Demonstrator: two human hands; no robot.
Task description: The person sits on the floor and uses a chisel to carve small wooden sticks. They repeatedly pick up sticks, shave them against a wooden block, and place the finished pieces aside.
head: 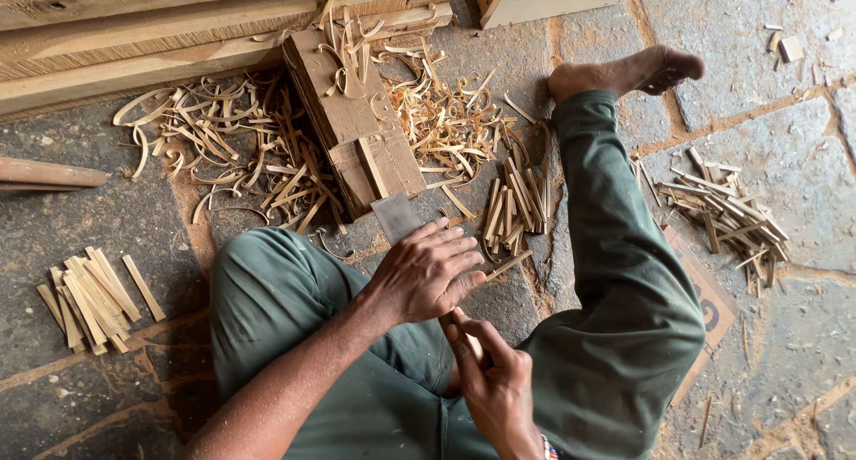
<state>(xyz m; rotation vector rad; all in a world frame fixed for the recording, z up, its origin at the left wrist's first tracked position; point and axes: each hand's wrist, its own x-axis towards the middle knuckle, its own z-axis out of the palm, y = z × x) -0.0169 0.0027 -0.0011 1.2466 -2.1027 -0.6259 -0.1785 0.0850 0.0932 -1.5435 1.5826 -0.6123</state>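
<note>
Bamboo-coloured slips lie all about a person who sits on a stone floor in green trousers, one bare foot stretched toward the top of the view. There are two hands and one blade: the left hand is closed around the handle end of a flat grey blade, whose tip rests at the near end of a brown wooden block. The right hand sits just below and touching the left, its fingers pinched narrow on a thin strip that runs up past the left hand's knuckles. There are three loose stacks of cut sticks: a left pile near the knee, a middle pile just beside the shin, and a right pile well apart beyond the leg. The sticks in each are too many and too overlapped to count. Curled shavings spread on both sides of the block. One round pole enters from the left edge, and planks close off the top left. Open floor shows at the lower left and lower right; between the legs room is tight.
</note>
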